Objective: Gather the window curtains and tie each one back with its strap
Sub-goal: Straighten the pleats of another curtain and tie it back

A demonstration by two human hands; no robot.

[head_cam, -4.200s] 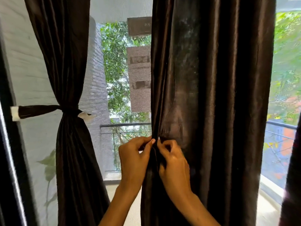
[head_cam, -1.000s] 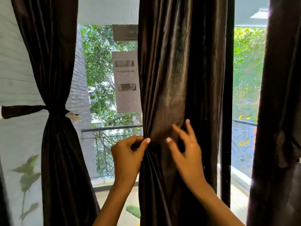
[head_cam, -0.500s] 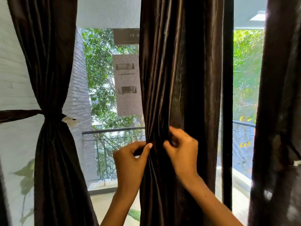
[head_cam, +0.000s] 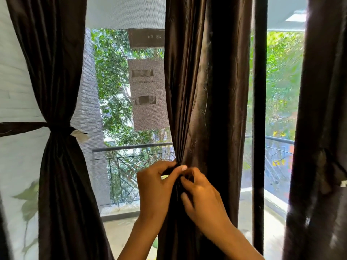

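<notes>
A dark brown satin middle curtain (head_cam: 204, 102) hangs in front of me, its folds bunched at waist height. My left hand (head_cam: 155, 188) pinches the gathered folds at the curtain's left edge between thumb and fingers. My right hand (head_cam: 202, 197) is curled into the same bunch right beside it, fingers gripping the fabric. The left curtain (head_cam: 56, 72) is cinched at its middle by a dark strap (head_cam: 22, 127) that runs off to the left. No strap shows on the middle curtain.
A black window post (head_cam: 260, 109) stands just right of the middle curtain. Another dark curtain (head_cam: 323, 128) hangs at the far right. Outside the mesh are a balcony railing (head_cam: 131, 147), trees and a brick wall.
My right hand has slid left and down, pulling more folds into the bunch held by my left hand. The middle curtain is narrower than four seconds ago.
</notes>
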